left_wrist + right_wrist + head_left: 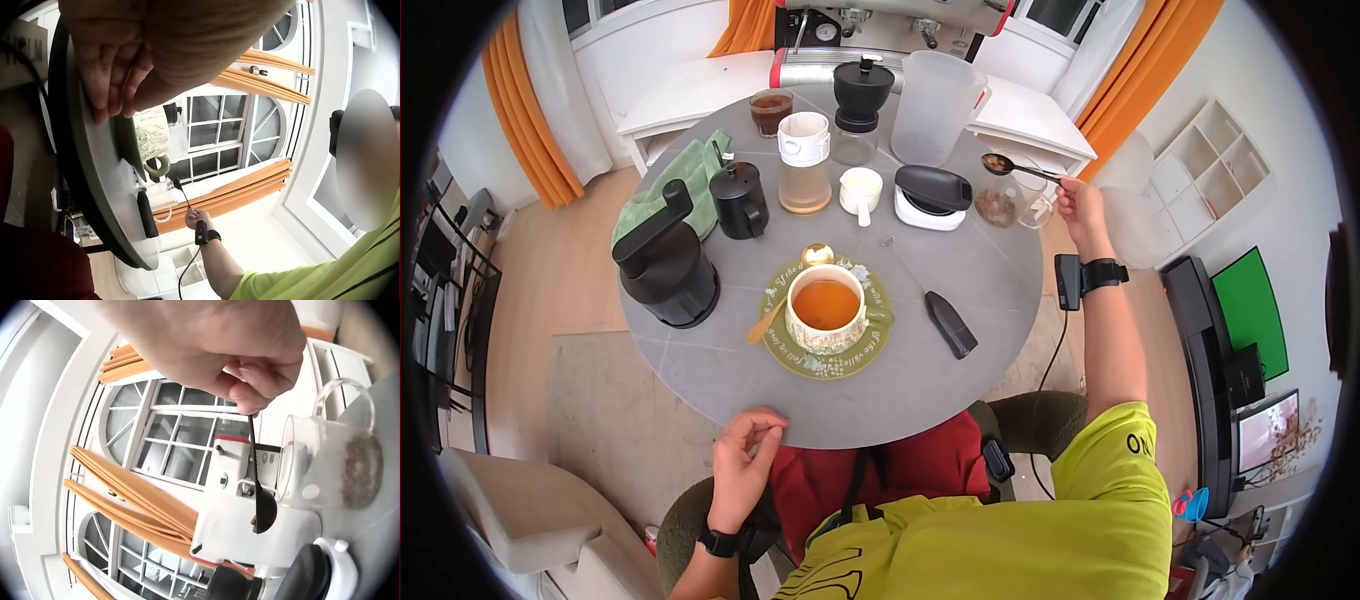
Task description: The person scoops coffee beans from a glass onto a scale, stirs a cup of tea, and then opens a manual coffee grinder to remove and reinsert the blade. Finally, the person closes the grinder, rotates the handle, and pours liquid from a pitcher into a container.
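My right hand pinches the handle of a black spoon at the table's right side. Brown bits lie in the spoon's bowl, which is up above the rim of a glass mug. Inside that mug, brown granules cover the bottom. My left hand rests at the table's front edge with fingers loosely bent, holding nothing. Beyond it, a patterned cup of amber liquid stands on a green saucer with a gold spoon and a wooden-looking handle.
A black-handled milk frother lies right of the saucer. Behind stand a kitchen scale with a black tray, a white scoop cup, a coffee grinder, a plastic pitcher, a black pitcher and a large black device.
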The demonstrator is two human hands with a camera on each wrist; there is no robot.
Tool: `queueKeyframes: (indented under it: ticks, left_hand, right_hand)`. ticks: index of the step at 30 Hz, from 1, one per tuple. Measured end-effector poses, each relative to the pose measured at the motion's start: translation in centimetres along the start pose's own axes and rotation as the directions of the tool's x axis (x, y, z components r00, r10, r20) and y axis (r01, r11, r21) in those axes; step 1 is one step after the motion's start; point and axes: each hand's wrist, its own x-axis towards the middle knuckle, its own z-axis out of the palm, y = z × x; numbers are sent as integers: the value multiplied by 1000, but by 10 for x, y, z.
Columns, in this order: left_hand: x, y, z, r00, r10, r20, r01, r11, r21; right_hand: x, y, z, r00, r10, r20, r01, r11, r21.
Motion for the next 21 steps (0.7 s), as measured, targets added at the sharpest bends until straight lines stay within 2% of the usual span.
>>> queueKeyframes:
  ticks: [1,3,5,7,9,11,12,14,15,17,18,20,21]
  left_hand:
    - [0,0,0,1000,7,-1,-7,1000,3]
    - [0,0,0,1000,16,-4,-16,1000,12]
    - [0,0,0,1000,27,-7,-27,999,20]
    - [1,-1,0,999,33,-6,-33,999,10]
    - [0,-1,0,1000,24,-9,-24,1000,10]
    - [0,-1,0,1000,14,-11,-14,1000,10]
    - [1,-1,0,1000,12,-10,-12,1000,12]
    - [1,0,0,1000,10,-10,-10,1000,13]
    - [1,1,0,1000,7,-8,-7,1000,13]
    - [1,2,0,1000,2,-4,-2,1000,12]
    - [2,2,0,1000,-4,-6,4,1000,8]
    - [1,3,0,1000,-11,-8,11,1000,3]
    - [1,3,0,1000,-13,-8,13,1000,1]
  right_hand:
    - [-5,1,10,1000,1,1,-1,1000,1]
    - [-15,3,29,997,-74,11,75,989,-129]
    - [-16,12,40,994,-109,32,113,982,-150]
    - [-19,19,53,983,-173,61,183,942,-281]
    - [-23,22,65,980,-189,70,201,926,-320]
    - [-26,26,75,952,-292,90,300,837,-458]
    - [-28,27,78,952,-292,91,300,837,-457]
    - [-35,25,85,856,-486,176,490,652,-579]
    - [-40,23,89,856,-486,176,489,652,-580]
    - [-51,18,95,597,-699,394,729,267,-631]
    - [-56,15,97,598,-698,394,728,266,-632]
    - [-65,11,99,441,-681,584,810,23,-586]
    - [-66,11,98,441,-681,585,810,22,-586]
